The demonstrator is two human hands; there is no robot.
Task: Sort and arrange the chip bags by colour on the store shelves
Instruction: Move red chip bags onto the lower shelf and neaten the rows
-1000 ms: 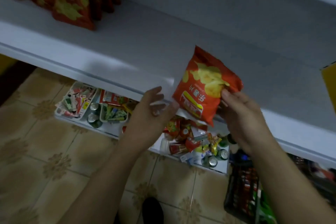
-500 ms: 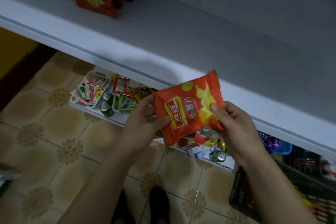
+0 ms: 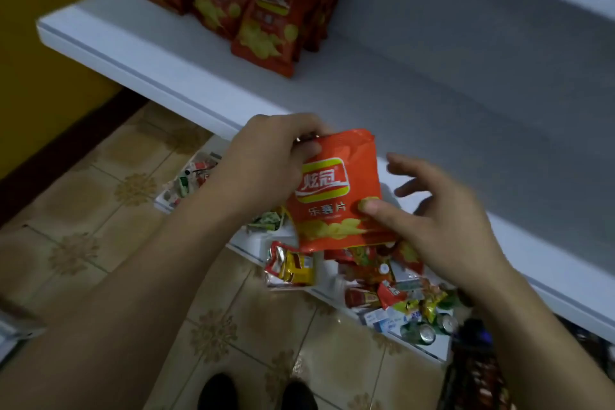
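Left grip [image 3: 266, 160] is pinching the bag [image 3: 336, 196] at its 11 o'clock corner; right grip [image 3: 442, 220], spread open, is thumbing its 4 o'clock edge.

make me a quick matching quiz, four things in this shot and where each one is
1 orange chip bag
2 red chip bags
3 drink cans
4 shoes

a on the tiled floor
b in the grip of the left hand
c standing on the white shelf
d in the low tray under the shelf

Pairs: 1-b, 2-c, 3-d, 4-a
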